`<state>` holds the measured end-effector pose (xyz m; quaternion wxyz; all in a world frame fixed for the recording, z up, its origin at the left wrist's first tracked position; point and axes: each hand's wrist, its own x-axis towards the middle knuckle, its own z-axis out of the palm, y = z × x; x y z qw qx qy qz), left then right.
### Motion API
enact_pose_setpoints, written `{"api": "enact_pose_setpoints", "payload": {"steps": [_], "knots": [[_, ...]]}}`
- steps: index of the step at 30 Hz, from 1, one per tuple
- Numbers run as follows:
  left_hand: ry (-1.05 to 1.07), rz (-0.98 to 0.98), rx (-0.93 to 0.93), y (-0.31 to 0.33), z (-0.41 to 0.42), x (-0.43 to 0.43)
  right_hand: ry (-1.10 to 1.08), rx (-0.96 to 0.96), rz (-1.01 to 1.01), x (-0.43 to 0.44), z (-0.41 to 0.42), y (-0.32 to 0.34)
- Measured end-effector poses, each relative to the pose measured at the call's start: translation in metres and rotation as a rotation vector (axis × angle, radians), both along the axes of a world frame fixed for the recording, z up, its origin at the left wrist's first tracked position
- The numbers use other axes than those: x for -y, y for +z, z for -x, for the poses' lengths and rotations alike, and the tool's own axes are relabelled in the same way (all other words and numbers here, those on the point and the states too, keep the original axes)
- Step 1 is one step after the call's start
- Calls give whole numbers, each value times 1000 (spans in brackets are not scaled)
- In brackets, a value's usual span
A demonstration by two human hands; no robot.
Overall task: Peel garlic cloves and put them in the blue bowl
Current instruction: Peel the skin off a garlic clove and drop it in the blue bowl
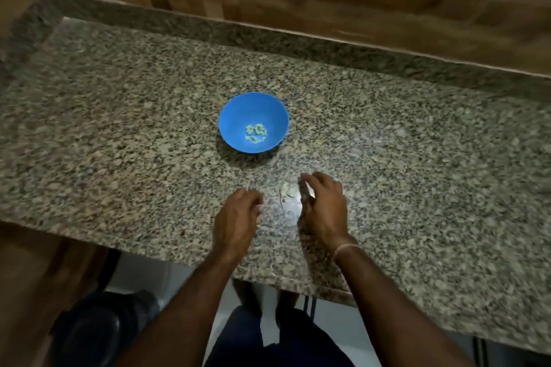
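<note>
Head view. We note a round blue plastic bowl (238, 116) standing upright mid-way across the speckled grey granite countertop (119, 128). At its bottom lies a small cluster of pale peeled garlic cloves (255, 133), too small for us to count surely.

Nearer the counter's front edge, well apart from the bowl, both hands sit low over the stone. The left hand (238, 211) has its fingers curled inward; we cannot tell whether they pinch anything. The right hand (323, 202) is loosely arched, fingers relaxed, grasping nothing we can see, with a thin band (346, 248) on its wrist.

Between the hands lie pale papery garlic scraps (285, 189), just beside the right fingers.
</note>
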<state>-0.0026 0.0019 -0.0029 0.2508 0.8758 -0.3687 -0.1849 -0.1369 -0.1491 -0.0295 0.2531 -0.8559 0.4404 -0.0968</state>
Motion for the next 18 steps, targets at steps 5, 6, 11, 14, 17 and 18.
{"api": "enact_pose_setpoints", "payload": {"steps": [5,6,11,14,17,18], "knots": [[-3,-4,70,-1,-5,7,10,-101,27,3,-9,8],[22,21,63,3,-6,9,1,-109,31,2,-11,9],[193,246,122,47,-36,58,-17,-109,6,4,-18,10],[175,240,227,60,-73,91,-20,-99,-16,7,-24,11],[58,121,275,47,-98,101,-26,-71,-29,10,-25,10],[26,96,320,43,-100,98,-24,-46,-39,10,-23,8]]}}
